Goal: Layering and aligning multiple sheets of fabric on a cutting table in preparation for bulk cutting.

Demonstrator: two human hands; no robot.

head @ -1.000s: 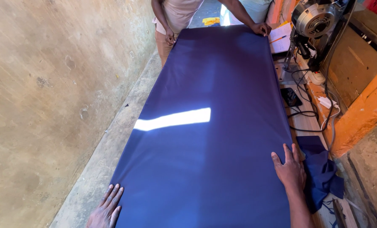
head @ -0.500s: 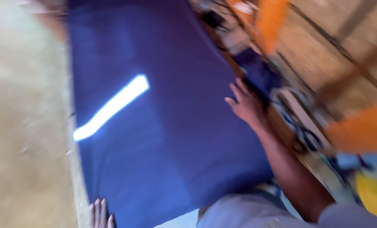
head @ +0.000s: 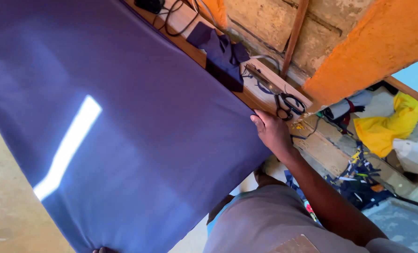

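Head view, only one cam. Your right hand [head: 272, 133] lies at abt 3 o'clock of the frame, on the right edge of the big navy cloth [head: 124, 117]. The fingers [head: 259, 122] are bent over that edge w/ the palm on top; the grip looks closed on the cloth border, probably so the sheet stays flat and straight along the bench [head: 265, 100]. The cloth covers nearly the whole left and centre of the frame, from 11 o'clock down to 6 o'clock, spread smooth, w/ one bright strip of sunlight [head: 68, 147] at abt 8 o'clock.

Your left hand [head: 105, 250] shows only as fingertips at 6 o'clock, at the bottom frame edge, touching the near corner of the cloth. If this grip is open or closed, I cannot tell.

Beside the cloth, at 1 o'clock, a folded dark blue fabric piece [head: 223, 56] sits on the bench strip, just off the sheet, so it is out of the way. Black scissors [head: 288, 104] lie at 2 o'clock, near your right hand, easy to reach. Black cables [head: 171, 18] run at 12 o'clock.

Packages, labels, signs: none that I can see. At 3–4 o'clock, well apart, a yellow cloth heap [head: 389, 124] and coloured scraps [head: 358, 173] lie on the floor.
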